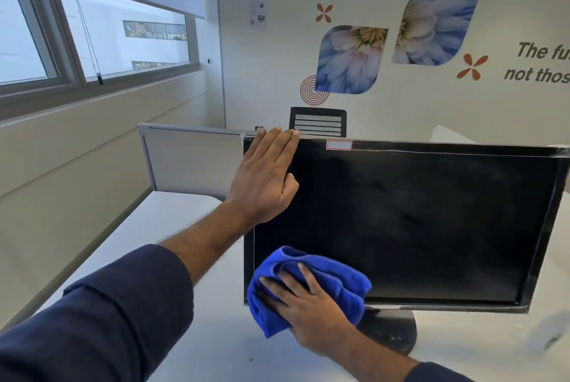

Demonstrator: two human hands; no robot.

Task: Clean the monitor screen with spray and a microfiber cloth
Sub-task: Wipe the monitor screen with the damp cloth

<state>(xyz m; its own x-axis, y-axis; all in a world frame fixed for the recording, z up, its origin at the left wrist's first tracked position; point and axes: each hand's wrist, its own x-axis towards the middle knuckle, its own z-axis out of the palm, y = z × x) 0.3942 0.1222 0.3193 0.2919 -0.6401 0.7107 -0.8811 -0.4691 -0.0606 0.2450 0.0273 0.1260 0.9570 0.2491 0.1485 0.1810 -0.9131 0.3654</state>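
A: Where is the monitor screen [416, 224]?

B: Upright on the white desk [172, 227], dark, with faint smears. The right hand [311, 317], fingers spread flat, presses the blue microfiber cloth [336, 286] against its lower left corner.

A: And the left hand [265, 178]?

B: Flat on the upper left corner, fingers straight and together, tips over the top edge.

A: Risks?

B: That bare palm could leave prints on the glass. A hard push could tip the monitor on its stand [391, 332].
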